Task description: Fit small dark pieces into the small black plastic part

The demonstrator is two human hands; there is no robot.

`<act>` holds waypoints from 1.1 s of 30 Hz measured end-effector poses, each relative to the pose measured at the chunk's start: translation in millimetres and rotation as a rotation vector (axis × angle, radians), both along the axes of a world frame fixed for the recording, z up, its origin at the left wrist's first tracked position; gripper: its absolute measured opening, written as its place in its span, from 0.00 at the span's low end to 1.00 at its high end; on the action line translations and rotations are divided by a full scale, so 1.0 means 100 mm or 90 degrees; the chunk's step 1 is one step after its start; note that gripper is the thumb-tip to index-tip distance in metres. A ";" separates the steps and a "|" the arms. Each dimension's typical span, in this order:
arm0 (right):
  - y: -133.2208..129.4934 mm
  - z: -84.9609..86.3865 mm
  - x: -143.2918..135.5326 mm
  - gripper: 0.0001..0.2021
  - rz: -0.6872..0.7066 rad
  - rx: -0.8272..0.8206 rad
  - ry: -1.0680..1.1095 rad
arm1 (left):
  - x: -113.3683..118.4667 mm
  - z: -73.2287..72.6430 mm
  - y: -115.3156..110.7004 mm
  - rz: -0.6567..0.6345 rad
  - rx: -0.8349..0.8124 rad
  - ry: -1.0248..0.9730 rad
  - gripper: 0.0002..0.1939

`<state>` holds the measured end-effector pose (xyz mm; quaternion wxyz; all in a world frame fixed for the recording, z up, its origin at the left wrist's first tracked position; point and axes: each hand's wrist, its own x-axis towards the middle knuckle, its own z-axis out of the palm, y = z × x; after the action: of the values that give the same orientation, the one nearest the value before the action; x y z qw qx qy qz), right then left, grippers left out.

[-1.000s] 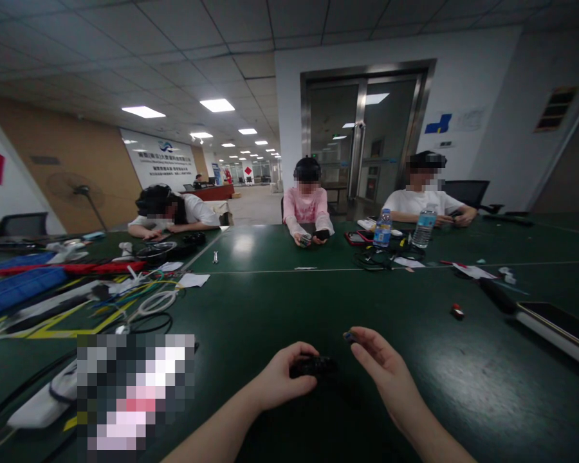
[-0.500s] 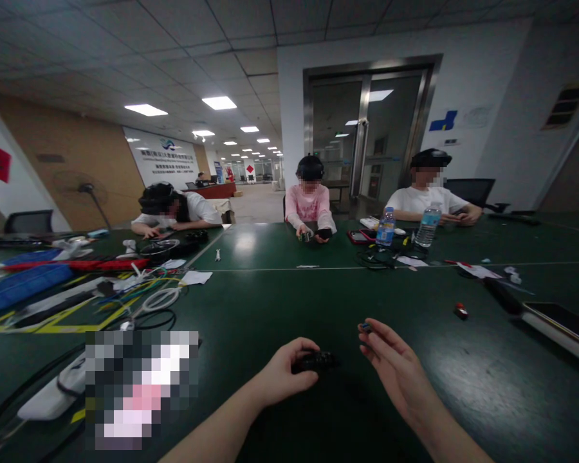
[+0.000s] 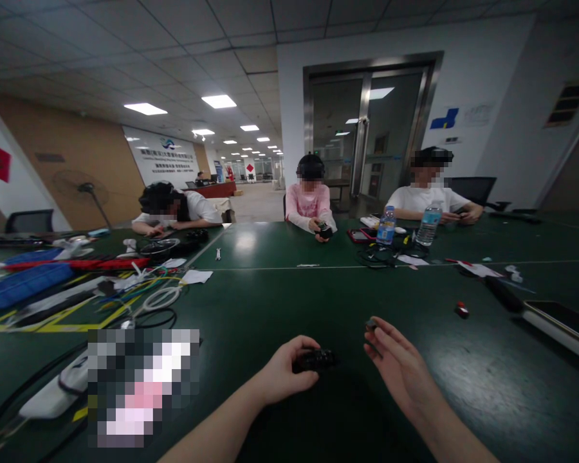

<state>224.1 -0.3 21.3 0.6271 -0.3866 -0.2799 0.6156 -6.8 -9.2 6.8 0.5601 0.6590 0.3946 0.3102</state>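
My left hand (image 3: 289,373) is closed around a black object (image 3: 321,358), its fingers on the far side and thumb on the near side. The object is dark and lumpy; its exact kind cannot be made out. To the right, my right hand (image 3: 395,357) is raised over the green table (image 3: 241,308). Between its fingertips it pinches a small dark piece (image 3: 370,325), too small to name. A gap separates the piece from the black object. Beyond my right hand lies a small red and dark item (image 3: 461,310).
Cables (image 3: 161,299), a blue tray (image 3: 26,286) and a white power strip (image 3: 53,392) crowd the left. A small wrench (image 3: 218,254) lies farther back. Two bottles (image 3: 386,225) stand at the far right, and a phone-like slab (image 3: 562,328) lies near the right edge. Three people sit opposite.
My right hand has shifted slightly right with the small piece, which has turned. My left hand and the black object stay nearly still. The person opposite has brought their hands together.
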 end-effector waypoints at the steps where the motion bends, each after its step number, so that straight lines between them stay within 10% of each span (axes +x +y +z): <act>1: 0.00 0.00 0.00 0.17 0.003 0.000 -0.004 | 0.00 0.01 0.00 -0.002 0.003 0.001 0.20; 33: -0.11 -0.07 -0.16 0.19 0.124 0.065 -0.255 | 0.04 -0.04 0.01 0.007 0.020 -0.009 0.20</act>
<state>208.4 -11.1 14.8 0.5153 -0.4398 -0.4657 0.5694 -3.2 -8.2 3.3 0.5508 0.6633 0.3893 0.3242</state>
